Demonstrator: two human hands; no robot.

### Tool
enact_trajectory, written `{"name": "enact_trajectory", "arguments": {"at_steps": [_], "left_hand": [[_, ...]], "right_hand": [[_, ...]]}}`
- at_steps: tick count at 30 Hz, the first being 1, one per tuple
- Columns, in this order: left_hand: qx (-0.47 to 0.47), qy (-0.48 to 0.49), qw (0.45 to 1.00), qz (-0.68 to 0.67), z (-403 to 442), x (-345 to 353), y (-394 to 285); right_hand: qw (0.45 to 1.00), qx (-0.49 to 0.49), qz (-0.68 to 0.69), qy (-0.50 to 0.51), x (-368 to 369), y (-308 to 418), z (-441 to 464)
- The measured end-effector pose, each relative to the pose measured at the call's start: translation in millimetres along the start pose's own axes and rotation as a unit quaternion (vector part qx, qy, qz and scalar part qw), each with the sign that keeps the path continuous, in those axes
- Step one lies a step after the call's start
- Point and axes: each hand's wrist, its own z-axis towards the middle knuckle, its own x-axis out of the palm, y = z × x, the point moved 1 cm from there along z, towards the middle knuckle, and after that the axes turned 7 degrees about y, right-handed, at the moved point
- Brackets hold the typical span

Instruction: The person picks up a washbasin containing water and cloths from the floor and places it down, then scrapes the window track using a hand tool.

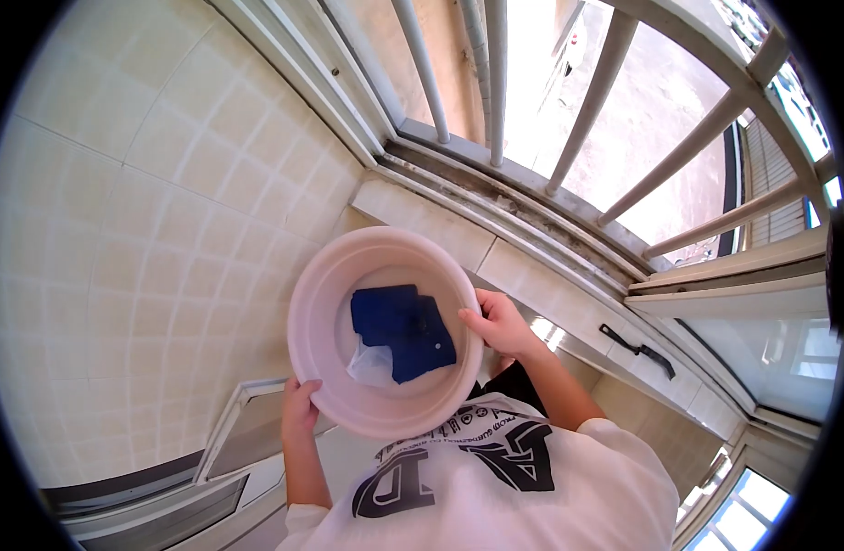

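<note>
A round pale pink basin [385, 418] is held up in front of my body, just below the window ledge. My left hand [301, 406] grips its rim at the lower left, thumb over the edge. On the right side my right hand [498, 323] holds the rim, with the thumb inside and the other fingers hidden behind the wall. Folded dark blue cloth [385, 314] lies on the basin's bottom, with a small round light spot on its right part. Beside the cloth, at its lower left, is a whitish translucent piece [371, 365], perhaps a bag.
A tiled wall [165, 220] rises on the left. Ahead, a tiled ledge [523, 280] runs under an open window with metal bars [596, 101]. A black-handled brush or scraper [637, 350] lies on the ledge at right. A framed panel [247, 427] stands at lower left.
</note>
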Motion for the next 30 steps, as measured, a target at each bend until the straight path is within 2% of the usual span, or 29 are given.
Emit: {"name": "enact_trajectory", "arguments": {"at_steps": [2, 5, 7, 11, 14, 16, 18, 21, 24, 28, 30], "left_hand": [[0.003, -0.003, 1.0, -0.007, -1.9, -0.6, 12.9], [0.006, -0.022, 1.0, -0.014, -5.3, -2.7, 35.3], [0.005, -0.054, 0.998, -0.008, -8.1, -10.0, 56.5], [0.01, -0.053, 0.999, 0.002, -4.4, -17.8, 93.7], [0.002, -0.057, 0.998, 0.028, 6.4, -29.3, 124.7], [-0.016, -0.037, 0.998, 0.05, 20.4, -38.2, 149.0], [-0.024, -0.015, 0.997, 0.073, 32.0, -41.9, 170.1], [-0.041, 0.026, 0.994, 0.094, 58.5, -52.7, 204.2], [-0.067, 0.069, 0.99, 0.099, 85.7, -71.2, 252.3], [-0.121, 0.128, 0.977, 0.119, 128.8, -100.4, 314.8], [-0.135, 0.069, 0.979, 0.137, 136.9, -91.3, 323.9]], "right_hand": [[0.999, 0.024, -0.02, -0.009, -1.0, -2.4, -2.3], [0.993, -0.025, -0.115, -0.015, -9.5, -37.9, 2.1], [0.992, 0.008, -0.123, -0.011, -15.1, -63.7, 0.6], [0.994, 0.06, -0.083, -0.029, -22.0, -102.7, -2.5], [0.965, 0.087, -0.245, 0.04, -47.3, -157.5, -1.7], [0.968, 0.229, -0.103, 0.026, -45.3, -165.3, -10.1], [0.987, 0.159, -0.012, -0.023, -54.9, -233.9, -27.1], [0.974, 0.179, 0.067, -0.122, -41.3, -299.6, -45.2], [0.952, 0.219, -0.017, -0.214, -26.9, -336.5, -57.1], [0.946, 0.195, 0.088, -0.245, -10.9, -390.7, -75.6], [0.935, 0.198, 0.1, -0.277, -17.1, -442.8, -82.5]]}}
